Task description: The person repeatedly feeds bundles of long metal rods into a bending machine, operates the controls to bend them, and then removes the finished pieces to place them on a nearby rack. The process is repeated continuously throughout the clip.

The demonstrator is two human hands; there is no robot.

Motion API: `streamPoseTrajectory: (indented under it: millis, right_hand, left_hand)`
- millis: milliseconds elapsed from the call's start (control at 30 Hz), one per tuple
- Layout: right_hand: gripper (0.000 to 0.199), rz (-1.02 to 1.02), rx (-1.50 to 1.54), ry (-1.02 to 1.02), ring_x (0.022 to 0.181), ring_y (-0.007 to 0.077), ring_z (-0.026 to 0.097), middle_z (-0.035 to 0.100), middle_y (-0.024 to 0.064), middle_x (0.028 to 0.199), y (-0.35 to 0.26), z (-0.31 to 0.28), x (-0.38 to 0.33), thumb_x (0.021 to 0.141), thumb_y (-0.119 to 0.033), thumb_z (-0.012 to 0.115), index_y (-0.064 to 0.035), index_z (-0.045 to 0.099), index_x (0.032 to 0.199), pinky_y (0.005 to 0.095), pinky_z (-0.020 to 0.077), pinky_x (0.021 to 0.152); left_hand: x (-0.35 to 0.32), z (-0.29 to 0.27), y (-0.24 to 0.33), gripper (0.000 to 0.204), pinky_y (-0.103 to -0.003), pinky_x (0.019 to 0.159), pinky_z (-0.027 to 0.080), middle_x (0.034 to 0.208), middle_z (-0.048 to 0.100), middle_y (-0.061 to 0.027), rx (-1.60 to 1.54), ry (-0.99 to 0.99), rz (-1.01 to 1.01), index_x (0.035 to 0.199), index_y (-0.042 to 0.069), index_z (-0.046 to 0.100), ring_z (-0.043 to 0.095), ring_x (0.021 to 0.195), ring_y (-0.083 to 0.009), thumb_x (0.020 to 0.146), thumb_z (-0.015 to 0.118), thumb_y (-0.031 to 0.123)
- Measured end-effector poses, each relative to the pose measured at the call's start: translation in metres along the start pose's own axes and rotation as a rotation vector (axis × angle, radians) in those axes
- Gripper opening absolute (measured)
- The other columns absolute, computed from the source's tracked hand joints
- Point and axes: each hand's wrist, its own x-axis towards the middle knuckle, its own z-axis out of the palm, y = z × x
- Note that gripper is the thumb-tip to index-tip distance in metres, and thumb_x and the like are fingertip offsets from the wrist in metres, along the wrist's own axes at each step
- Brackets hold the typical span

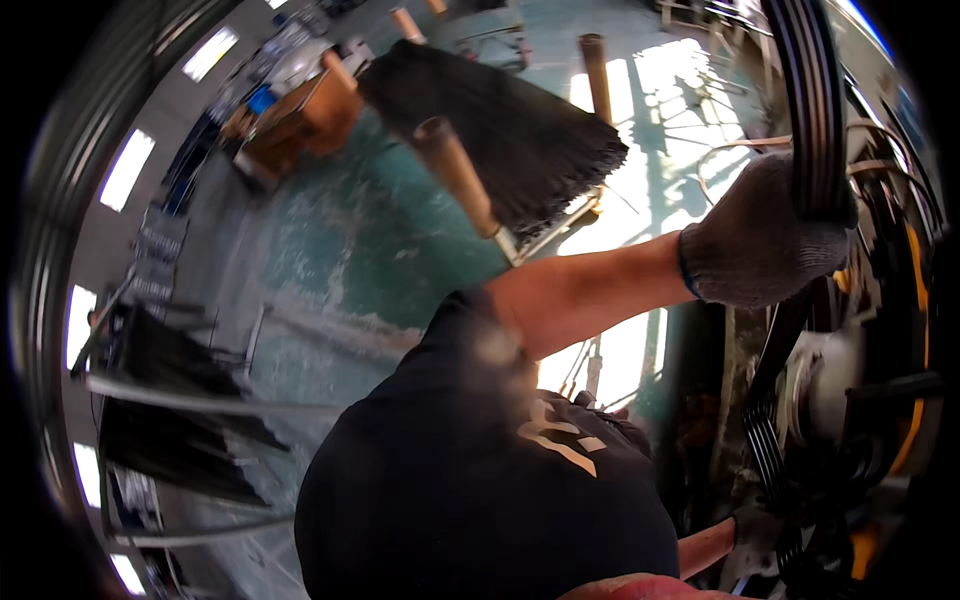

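My left hand [765,235], in a grey knitted glove, is at the upper right with its fingers wrapped around a bundle of long black strips [815,105]. The strips rise past the hand toward the top edge; the fingertips are hidden behind them. Lower down at the right, my right hand [757,532] wears a similar glove and is beside another stretch of ribbed black strips [764,455]. Shadow hides its fingers, so I cannot tell whether it grips them. Dark machinery with a pale round part [825,385] stands next to both hands.
A cart with upright brown posts [455,175] carries a heap of black strips [490,120] behind my left arm. More dark strips hang on a metal rack [220,405] at the left. A brown cardboard box [305,120] and other goods line the wall. Yellow tubing [918,270] runs along the machinery.
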Motion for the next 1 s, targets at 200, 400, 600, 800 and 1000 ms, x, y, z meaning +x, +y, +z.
streamPoseTrajectory:
  millis: [200,400,600,800,1000]
  right_hand:
    - [0.039,0.194,0.362,-0.411,0.087,0.0238,0.072,0.074,0.0151,0.099,-0.092,0.118,-0.04,0.098,-0.029,0.072,0.0094,0.068,0.106,0.0355,0.0609,0.074]
    - [0.036,0.123,0.394,-1.058,0.083,0.0219,0.068,0.072,0.0127,0.095,-0.116,0.203,-0.129,0.102,-0.029,0.067,0.0071,0.069,0.108,0.0348,0.0582,0.077]
    - [0.04,0.077,0.495,-1.375,0.08,0.0181,0.067,0.07,0.0099,0.092,-0.221,0.198,-0.249,0.103,-0.033,0.066,0.0058,0.069,0.115,0.0314,0.056,0.072]
    - [0.031,-0.533,0.618,-1.481,0.077,0.0102,0.06,0.068,0.002,0.091,-0.39,0.185,-0.379,0.104,-0.026,0.064,-0.0028,0.07,0.124,0.0286,0.0501,0.072]
    - [0.028,-0.641,1.239,-1.621,0.083,0.0122,0.061,0.068,0.0042,0.095,-0.574,0.051,-0.552,0.1,-0.021,0.063,-0.0058,0.067,0.123,0.0297,0.0492,0.073]
  left_hand:
    - [-0.158,-0.069,0.068,0.01,-0.031,0.07,0.058,0.082,0.067,-0.006,-0.095,0.642,-0.156,0.098,0.003,0.063,0.069,0.077,-0.0159,0.091,0.068,-0.001]
    - [-0.318,-0.076,0.145,0.015,-0.036,0.078,0.06,0.088,0.071,-0.009,0.207,1.107,-0.024,0.105,0.003,0.062,0.071,0.084,-0.0191,0.091,0.067,0.0]
    - [-0.42,-0.076,0.237,0.017,-0.042,0.075,0.06,0.086,0.07,-0.0147,0.305,1.479,0.153,0.105,0.002,0.06,0.072,0.081,-0.0276,0.089,0.062,-0.004]
    - [-0.512,-0.105,0.34,0.008,-0.043,0.077,0.06,0.084,0.067,-0.0174,0.277,1.627,0.445,0.1,-0.002,0.058,0.07,0.079,-0.0316,0.092,0.056,0.0]
    - [-0.64,-0.163,0.464,0.01,-0.039,0.081,0.058,0.087,0.071,-0.0131,0.237,1.68,0.637,0.097,-0.003,0.064,0.071,0.083,-0.0292,0.091,0.059,0.003]
